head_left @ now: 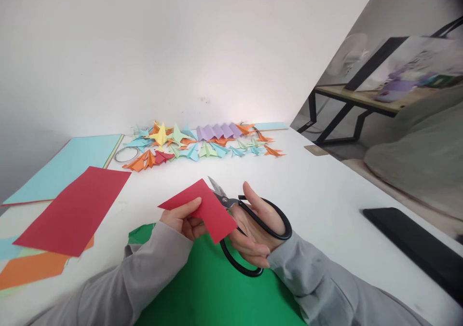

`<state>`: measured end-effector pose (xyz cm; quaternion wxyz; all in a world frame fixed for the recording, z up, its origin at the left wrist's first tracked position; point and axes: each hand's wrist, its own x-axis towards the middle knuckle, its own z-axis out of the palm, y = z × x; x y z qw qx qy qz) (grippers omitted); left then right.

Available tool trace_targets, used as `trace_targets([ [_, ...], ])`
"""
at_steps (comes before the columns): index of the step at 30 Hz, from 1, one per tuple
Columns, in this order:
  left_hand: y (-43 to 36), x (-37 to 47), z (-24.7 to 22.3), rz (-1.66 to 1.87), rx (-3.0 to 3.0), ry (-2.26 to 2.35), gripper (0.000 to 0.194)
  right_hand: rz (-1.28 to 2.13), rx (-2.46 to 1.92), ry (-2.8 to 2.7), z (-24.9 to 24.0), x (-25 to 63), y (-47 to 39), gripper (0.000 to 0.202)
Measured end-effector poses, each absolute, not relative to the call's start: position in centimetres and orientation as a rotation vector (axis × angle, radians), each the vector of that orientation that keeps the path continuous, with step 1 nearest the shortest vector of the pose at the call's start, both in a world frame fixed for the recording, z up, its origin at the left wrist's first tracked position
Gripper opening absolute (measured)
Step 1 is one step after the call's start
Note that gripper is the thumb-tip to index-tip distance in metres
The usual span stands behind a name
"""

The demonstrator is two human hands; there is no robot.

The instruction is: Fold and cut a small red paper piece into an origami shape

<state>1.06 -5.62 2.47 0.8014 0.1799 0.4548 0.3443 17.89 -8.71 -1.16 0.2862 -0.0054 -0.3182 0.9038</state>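
In the head view, my left hand [186,218] pinches a piece of red paper [207,203] between thumb and fingers. The paper has a bent, V-like outline. My right hand [256,224] is in the black-handled scissors [224,200], its thumb raised through the upper loop and its fingers by the lower one. The scissors are spread apart. One blade shows above the paper's right edge; the other is hidden by the paper. Both hands are over a green sheet [224,292] at the table's front.
A larger red sheet [77,210] and a light blue sheet [65,164] lie left, near orange paper [36,269]. Folded paper shapes [208,150] line the back by the wall, beside a wire ring [126,154]. A black flat object [408,246] lies right.
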Motion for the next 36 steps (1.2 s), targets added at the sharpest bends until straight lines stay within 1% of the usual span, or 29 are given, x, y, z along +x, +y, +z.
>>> trace_targets([
  [5, -5.5, 1.1, 2.7, 0.773, 0.351, 0.99, 0.016, 2.348, 0.021, -0.866, -1.1, 17.8, -8.8, 0.106],
  [8, -5.5, 1.0, 2.8, 0.775, 0.369, 0.994, 0.018, 2.325, -0.005, -0.868, -1.0, 17.8, -8.9, 0.104],
  [15, -6.1, 1.3, 2.8, 0.761, 0.376, 0.962, 0.017, 2.414, -0.012, -0.879, -0.7, 18.3, -8.7, 0.103],
  [20, -6.5, 1.4, 3.0, 0.755, 0.414, 0.932, 0.015, 2.414, -0.048, -0.867, -0.6, 18.2, -8.7, 0.103],
  [22, -6.0, 1.0, 3.2, 0.802, 0.388, 0.934, 0.012, 2.398, -0.025, -0.894, -0.7, 18.3, -8.7, 0.103],
  [24, -4.8, 0.3, 3.4, 0.883, 0.371, 0.972, 0.014, 2.388, -0.038, -0.929, -0.6, 18.6, -8.7, 0.101],
  [25, -4.0, -0.1, 3.6, 0.921, 0.411, 1.026, 0.017, 2.383, -0.068, -0.944, -0.6, 18.7, -8.6, 0.1],
  [27, -2.4, -1.0, 3.9, 0.993, 0.657, 1.097, 0.013, 2.363, -0.184, -0.954, -0.4, 19.0, -8.6, 0.098],
  [30, -0.8, -1.8, 3.9, 0.878, 1.123, 1.11, 0.018, 2.33, -0.329, -0.979, -0.2, 18.9, -8.7, 0.091],
  [33, -0.8, -2.0, 3.4, 0.717, 1.239, 0.97, 0.019, 2.347, -0.416, -1.02, -0.3, 18.6, -8.9, 0.084],
  [36, -1.3, -2.0, 2.9, 0.577, 1.278, 0.935, 0.013, 2.357, -0.448, -1.022, -0.5, 18.6, -9.1, 0.081],
])
